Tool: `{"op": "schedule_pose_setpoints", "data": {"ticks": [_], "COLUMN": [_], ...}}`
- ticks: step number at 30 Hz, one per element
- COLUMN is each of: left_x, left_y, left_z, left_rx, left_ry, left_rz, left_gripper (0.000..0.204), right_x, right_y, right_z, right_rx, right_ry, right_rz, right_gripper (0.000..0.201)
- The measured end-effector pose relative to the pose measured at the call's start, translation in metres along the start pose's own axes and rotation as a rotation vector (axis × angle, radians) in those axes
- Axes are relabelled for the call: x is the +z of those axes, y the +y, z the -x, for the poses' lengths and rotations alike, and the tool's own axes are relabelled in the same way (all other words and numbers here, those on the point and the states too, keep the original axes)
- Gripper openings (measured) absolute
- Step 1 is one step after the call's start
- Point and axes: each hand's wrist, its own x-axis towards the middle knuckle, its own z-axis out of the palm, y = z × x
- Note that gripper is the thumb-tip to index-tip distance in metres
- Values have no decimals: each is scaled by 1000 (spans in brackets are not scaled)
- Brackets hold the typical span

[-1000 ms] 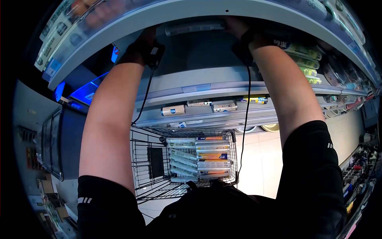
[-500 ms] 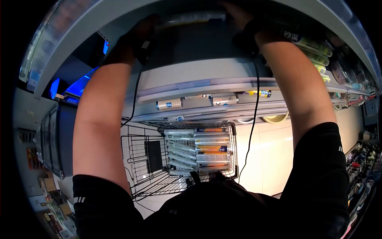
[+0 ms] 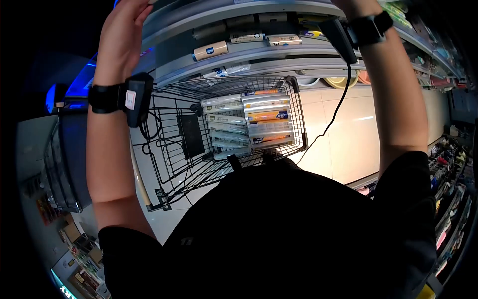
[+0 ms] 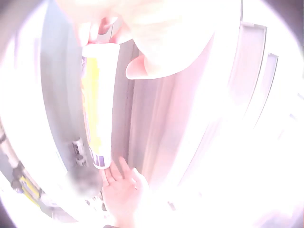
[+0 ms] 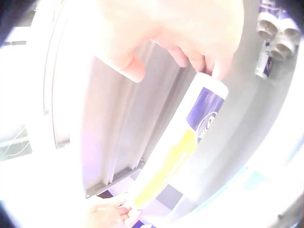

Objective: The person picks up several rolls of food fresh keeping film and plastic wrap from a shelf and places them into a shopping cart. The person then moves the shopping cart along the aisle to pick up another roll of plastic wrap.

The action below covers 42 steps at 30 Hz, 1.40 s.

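Between my two hands is a long plastic-wrapped roll (image 4: 98,107) with a yellow and dark blue label. The roll (image 5: 173,149) slants across the right wrist view. My left hand (image 3: 121,42) has its bent fingers at one end, its thumb held apart from the roll. At the other end are the fingers of my right hand (image 5: 185,33), whose thumb is likewise off the roll. In the head view the right hand (image 3: 359,7) is cut off by the top edge, and the roll lies outside the picture. Glare washes out both wrist views.
A black wire shopping cart (image 3: 301,117) stands below, with several wrapped rolls (image 3: 269,116) lying in it. Metal shelves (image 3: 279,52) run along the front, holding more rolls (image 3: 210,51). Basins (image 3: 343,82) sit low down. A cable (image 3: 334,119) hangs from the right wrist.
Both hands have come back out of the dark shelf space with the roll. The head view has tilted down, so the cart and lower shelves sit higher in it.
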Motion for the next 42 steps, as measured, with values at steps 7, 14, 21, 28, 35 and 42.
{"op": "schedule_pose_setpoints", "data": {"ticks": [7, 14, 21, 28, 35, 42], "left_x": [-7, 9, 35, 41, 44, 28], "left_y": [-61, -203, -423, -498, -517, -384], "left_z": [150, 255, 306, 345, 352, 321], "left_rx": [-177, -892, -1263, -1375, -1287, -1130], "left_ry": [-119, -222, -289, -516, -625, -860], "left_rz": [-27, 176, -305, -269, -199, -385], "left_gripper": [50, 38, 38, 45, 60, 31], "right_x": [32, 28, -9, -5, 14, 36], "right_y": [19, 142, 280, 332, 305, 195], "right_z": [169, 323, 421, 459, 479, 576], "right_rx": [31, 608, 1085, 1351, 927, 714], "right_ry": [146, 283, 98, -43, 286, 545], "right_rz": [107, 222, 675, 775, 647, 408], "right_gripper": [49, 49, 68, 58, 42, 26]}}
